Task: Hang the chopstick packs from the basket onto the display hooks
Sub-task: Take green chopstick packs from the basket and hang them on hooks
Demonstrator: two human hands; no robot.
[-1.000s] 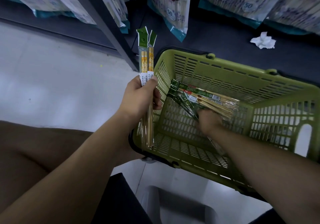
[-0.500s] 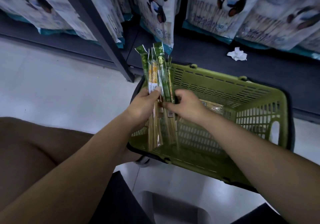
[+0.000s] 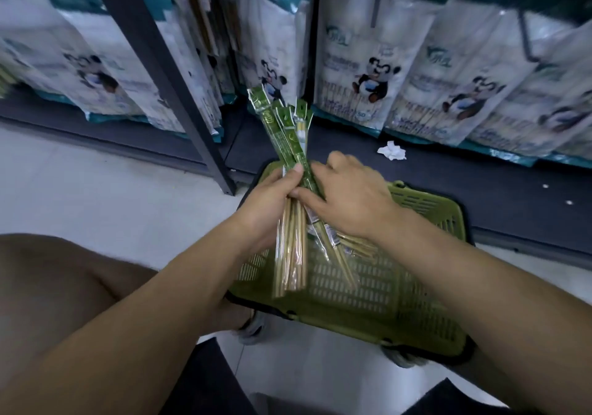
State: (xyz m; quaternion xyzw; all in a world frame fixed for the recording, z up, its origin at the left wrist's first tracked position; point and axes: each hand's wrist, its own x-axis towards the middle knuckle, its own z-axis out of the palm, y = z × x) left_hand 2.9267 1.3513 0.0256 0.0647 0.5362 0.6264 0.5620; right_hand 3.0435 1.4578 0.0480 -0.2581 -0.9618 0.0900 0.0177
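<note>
**Chopstick packs and surroundings.** The chopstick packs (image 3: 282, 135) form a fanned bundle held above the near-left corner of the basket (image 3: 400, 289). Their green header cards point up toward the shelving and the bamboo tips hang down over the basket wall. The left hand (image 3: 269, 203) grips the bundle at mid-length, with the thumb pressed across the green sleeves. The right hand (image 3: 349, 196) lies against the same bundle from the right, its thumb and curled fingers closed on the packs. A few loose packs (image 3: 352, 243) lie in the basket below the right wrist.

The green slotted basket stands on a pale tiled floor (image 3: 96, 190), its far edge close to the dark bottom shelf (image 3: 480, 196). A crumpled tissue (image 3: 391, 151) rests on that shelf, well apart from the hands. Large bags with panda prints (image 3: 368, 71) line the shelf behind. A dark upright post (image 3: 160, 71) slants down to the floor just left of the basket. The person's bare knee (image 3: 54, 286) fills the lower left of the head view, and a shoe (image 3: 253, 328) touches the basket's near edge. Open floor extends to the left of the post.
</note>
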